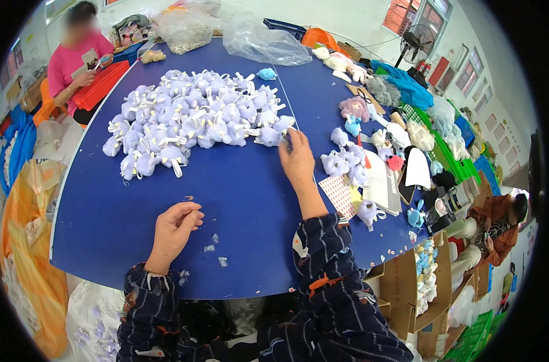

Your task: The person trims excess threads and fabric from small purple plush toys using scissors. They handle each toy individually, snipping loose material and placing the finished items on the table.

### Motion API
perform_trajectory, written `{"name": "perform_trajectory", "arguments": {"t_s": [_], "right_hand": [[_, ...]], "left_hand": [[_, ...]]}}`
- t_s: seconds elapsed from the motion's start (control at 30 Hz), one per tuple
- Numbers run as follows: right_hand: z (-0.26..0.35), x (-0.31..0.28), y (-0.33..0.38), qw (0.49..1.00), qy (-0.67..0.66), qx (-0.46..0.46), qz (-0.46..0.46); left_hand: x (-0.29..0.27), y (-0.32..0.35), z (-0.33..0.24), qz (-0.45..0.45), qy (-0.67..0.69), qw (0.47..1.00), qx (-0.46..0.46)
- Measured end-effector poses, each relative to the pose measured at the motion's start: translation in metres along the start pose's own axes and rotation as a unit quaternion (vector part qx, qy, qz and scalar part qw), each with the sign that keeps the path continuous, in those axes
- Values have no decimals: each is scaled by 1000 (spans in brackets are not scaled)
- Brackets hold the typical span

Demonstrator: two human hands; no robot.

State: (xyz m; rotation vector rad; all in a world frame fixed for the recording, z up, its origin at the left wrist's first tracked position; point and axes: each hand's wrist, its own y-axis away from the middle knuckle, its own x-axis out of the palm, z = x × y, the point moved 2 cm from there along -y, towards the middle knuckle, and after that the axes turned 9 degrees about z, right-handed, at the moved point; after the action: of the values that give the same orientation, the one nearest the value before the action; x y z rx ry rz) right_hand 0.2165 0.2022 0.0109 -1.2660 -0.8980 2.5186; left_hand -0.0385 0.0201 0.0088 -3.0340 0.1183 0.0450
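A large heap of small lavender plush toys (pixel 190 114) with white loops covers the middle of the blue table (pixel 250 175). At the heap's right edge, my right hand (pixel 298 160) reaches in with its fingers bent round one lavender plush toy (pixel 271 136); the fingertips partly hide it. My left hand (pixel 176 232) hovers over the near part of the table, apart from the heap. Its thumb and fingers are pressed together, and whatever may be between them cannot be made out. Bits of pale fluff (pixel 210 248) lie beside it.
Mixed plush toys (pixel 354 108), a red-dotted sheet (pixel 339 194) and papers (pixel 380 184) crowd the table's right side. Plastic bags (pixel 265 45) lie at the far edge. One person (pixel 81 60) works at far left beside a red tray (pixel 102 84); another (pixel 497 232) sits at right.
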Motion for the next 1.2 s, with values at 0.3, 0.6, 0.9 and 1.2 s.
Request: {"name": "perform_trajectory", "arguments": {"t_s": [0.3,0.6,0.9,1.2], "right_hand": [[9,27,-5,991,-78,77,77],[105,17,70,496,-784,326,184],[148,13,89,818,-494,173,239],[128,21,90,864,-340,79,364]], "left_hand": [[2,-1,1,18,-6,1000,-22],[2,6,-11,91,159,979,-89],[-11,5,3,-22,119,992,-25],[-5,-4,11,-30,14,998,-62]]}}
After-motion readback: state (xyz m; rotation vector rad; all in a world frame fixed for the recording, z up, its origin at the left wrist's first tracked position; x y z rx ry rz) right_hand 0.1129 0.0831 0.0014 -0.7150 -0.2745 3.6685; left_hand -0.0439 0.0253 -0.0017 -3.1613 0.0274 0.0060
